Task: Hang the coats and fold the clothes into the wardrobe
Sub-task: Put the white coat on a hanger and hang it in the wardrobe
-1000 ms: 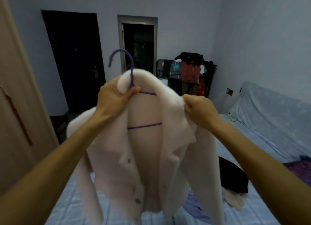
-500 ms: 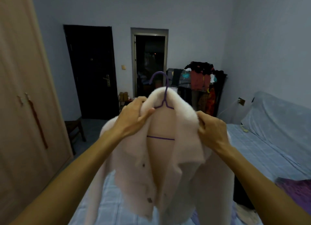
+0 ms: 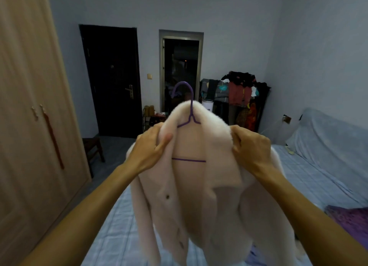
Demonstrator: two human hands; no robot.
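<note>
A: What are the hands doing?

B: Both are gripping a fluffy pale pink coat (image 3: 199, 186) and holding it up in the air over the bed (image 3: 119, 226). The left hand (image 3: 153, 144) is pinching the coat's left shoulder, thumb pressing on the front of the fabric and fingers wrapping behind. The right hand (image 3: 249, 146) is clutching the right shoulder near the collar, fingers curling into the fleece.

A: Is the coat sitting on anything?

B: It is hanging on a purple wire hanger (image 3: 189, 114). The hook is poking up above the collar, the neck and sloping arms are showing inside the open collar, and the lower bar is crossing the lining between the two hands.

A: How is the coat hanging?

B: The front is falling open, facing the camera, with dark buttons showing along the left panel. The sleeves are drooping down on both sides, above the blue checked bedsheet.

A: And the wardrobe?

B: The wardrobe (image 3: 29, 126) is standing at the left with its light wooden doors shut, well apart from the coat. A red tassel is dangling from one handle.

A: Anything else nearby?

B: A purple cloth (image 3: 350, 218) is lying on the bed at the right. A rack piled with clothes (image 3: 239, 92) is standing against the far wall, beside an open doorway (image 3: 181, 70) and a dark door (image 3: 111, 80).
</note>
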